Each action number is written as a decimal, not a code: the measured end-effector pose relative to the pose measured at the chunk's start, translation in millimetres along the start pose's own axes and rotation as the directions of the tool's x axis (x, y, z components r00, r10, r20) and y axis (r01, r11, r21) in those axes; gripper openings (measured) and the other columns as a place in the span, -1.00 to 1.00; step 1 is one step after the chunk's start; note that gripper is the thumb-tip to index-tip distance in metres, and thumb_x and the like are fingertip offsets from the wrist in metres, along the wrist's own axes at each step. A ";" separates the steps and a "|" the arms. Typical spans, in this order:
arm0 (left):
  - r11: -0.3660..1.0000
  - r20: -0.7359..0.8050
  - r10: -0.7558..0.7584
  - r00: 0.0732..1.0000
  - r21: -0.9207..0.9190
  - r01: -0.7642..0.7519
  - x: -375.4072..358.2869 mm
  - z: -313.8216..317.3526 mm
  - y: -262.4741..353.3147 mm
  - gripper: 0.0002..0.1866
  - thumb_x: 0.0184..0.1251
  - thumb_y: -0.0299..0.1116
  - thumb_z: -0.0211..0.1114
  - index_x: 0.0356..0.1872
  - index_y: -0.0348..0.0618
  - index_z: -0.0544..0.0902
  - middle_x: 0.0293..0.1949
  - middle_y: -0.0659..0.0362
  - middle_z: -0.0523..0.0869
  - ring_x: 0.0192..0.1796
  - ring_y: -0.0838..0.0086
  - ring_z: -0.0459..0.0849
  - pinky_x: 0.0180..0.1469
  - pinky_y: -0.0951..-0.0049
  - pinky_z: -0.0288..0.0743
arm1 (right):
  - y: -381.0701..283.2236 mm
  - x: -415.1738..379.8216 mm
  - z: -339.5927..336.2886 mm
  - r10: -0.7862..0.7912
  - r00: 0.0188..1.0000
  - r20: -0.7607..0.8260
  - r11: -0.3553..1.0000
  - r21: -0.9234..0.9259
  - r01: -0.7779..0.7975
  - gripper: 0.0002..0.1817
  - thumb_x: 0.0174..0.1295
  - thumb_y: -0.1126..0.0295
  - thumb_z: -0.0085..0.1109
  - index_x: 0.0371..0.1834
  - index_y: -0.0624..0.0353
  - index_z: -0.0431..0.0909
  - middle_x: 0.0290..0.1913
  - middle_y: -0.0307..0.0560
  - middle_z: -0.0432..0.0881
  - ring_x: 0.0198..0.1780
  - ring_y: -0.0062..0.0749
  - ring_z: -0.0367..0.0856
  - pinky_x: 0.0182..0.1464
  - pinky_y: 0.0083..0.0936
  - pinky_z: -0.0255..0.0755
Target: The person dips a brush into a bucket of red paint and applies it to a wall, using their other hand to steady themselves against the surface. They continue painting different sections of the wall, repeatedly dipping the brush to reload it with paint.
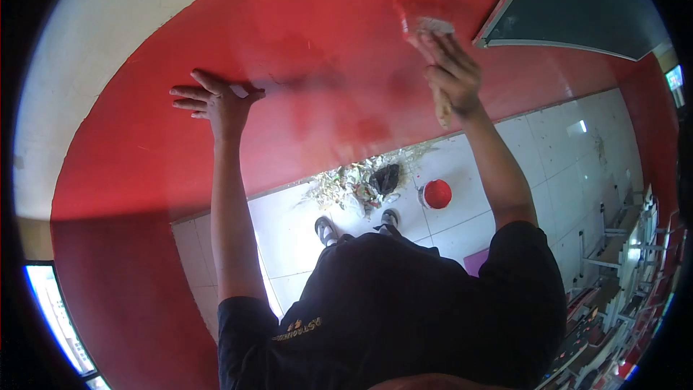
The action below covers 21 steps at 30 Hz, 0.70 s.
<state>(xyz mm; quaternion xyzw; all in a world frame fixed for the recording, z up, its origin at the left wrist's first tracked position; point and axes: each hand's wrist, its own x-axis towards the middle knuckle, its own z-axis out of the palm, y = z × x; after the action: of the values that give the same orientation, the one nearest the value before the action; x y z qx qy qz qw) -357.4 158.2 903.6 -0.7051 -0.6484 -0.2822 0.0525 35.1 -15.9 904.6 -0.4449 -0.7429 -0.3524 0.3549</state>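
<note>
My right hand (456, 78) grips a paintbrush (436, 26) by its pale wooden handle, the end of which sticks out below the fist. Red paint covers the bristles, which are against or very close to the red wall (325, 36); some motion blurs them. On the left, my left hand (222, 105) rests on the wall with its fingers spread and holds nothing. Darker, wet-looking patches show on the wall between the two hands. A bucket of red paint (423, 194) stands on the floor below my right hand.
A dark board (577, 7) with a pale frame hangs at upper right. Litter and shavings (346, 182) lie along the wall's foot, with a black plastic bag (385, 178) on them. Stacked desks or chairs (621, 260) stand at right. A purple item (476, 262) lies on the tiled floor (462, 227).
</note>
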 end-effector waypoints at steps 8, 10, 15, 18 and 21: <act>0.998 0.020 -0.055 0.998 -0.026 0.056 -2.1 -5.5 9.0 0.75 -0.39 0.13 0.79 0.53 -0.37 -0.51 0.41 -0.61 -0.71 0.43 -0.71 -0.68 0.36 -0.62 -0.02 | -26.1 -190.6 85.2 -0.047 0.724 0.688 0.981 0.167 -0.095 -0.92 0.13 0.27 0.18 -0.34 -0.14 0.65 0.46 -0.30 0.47 0.53 -0.34 0.35 0.44 -0.27 0.41; 0.997 0.018 -0.069 0.997 -0.039 0.070 -1.1 -8.3 15.5 0.74 -0.37 0.12 0.79 0.54 -0.38 -0.49 0.42 -0.60 -0.72 0.43 -0.69 -0.69 0.38 -0.60 -0.03 | -35.3 -176.9 82.4 -0.029 0.630 0.776 0.961 0.196 -0.198 -0.93 0.13 0.25 0.19 -0.35 -0.15 0.64 0.44 -0.32 0.49 0.52 -0.36 0.36 0.43 -0.28 0.42; 0.994 0.032 -0.105 0.994 0.029 0.104 -3.1 -13.8 18.6 0.75 -0.41 0.16 0.79 0.55 -0.40 -0.45 0.42 -0.62 -0.70 0.45 -0.70 -0.63 0.40 -0.56 -0.03 | -71.1 6.3 39.8 -0.297 0.924 0.241 0.921 0.329 0.210 -0.89 0.11 0.23 0.21 -0.51 -0.08 0.58 0.38 -0.27 0.56 0.43 -0.29 0.49 0.36 -0.21 0.49; 0.996 0.028 -0.089 0.996 0.006 0.089 -3.2 -12.5 15.7 0.73 -0.39 0.13 0.79 0.55 -0.41 -0.44 0.41 -0.65 -0.69 0.44 -0.73 -0.61 0.38 -0.59 -0.03 | -83.4 75.3 36.9 -0.209 0.978 -0.026 0.939 0.275 0.208 -0.88 0.10 0.23 0.21 -0.53 -0.06 0.58 0.35 -0.19 0.59 0.39 -0.20 0.54 0.38 -0.20 0.48; 0.998 0.024 -0.062 0.998 -0.015 0.062 -2.0 -11.6 10.6 0.69 -0.35 0.10 0.79 0.55 -0.42 -0.41 0.40 -0.67 -0.68 0.43 -0.74 -0.62 0.36 -0.60 -0.03 | -94.3 64.5 71.1 -0.111 0.994 -0.026 0.976 0.183 0.114 -0.88 0.09 0.21 0.21 -0.51 -0.06 0.62 0.33 -0.11 0.60 0.36 -0.16 0.56 0.38 -0.19 0.48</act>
<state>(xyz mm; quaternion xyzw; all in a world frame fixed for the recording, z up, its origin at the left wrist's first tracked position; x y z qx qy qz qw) -351.3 149.7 915.4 -0.6883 -0.6682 -0.2806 0.0304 -88.7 36.7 903.8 -0.3647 -0.7934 -0.3051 0.3801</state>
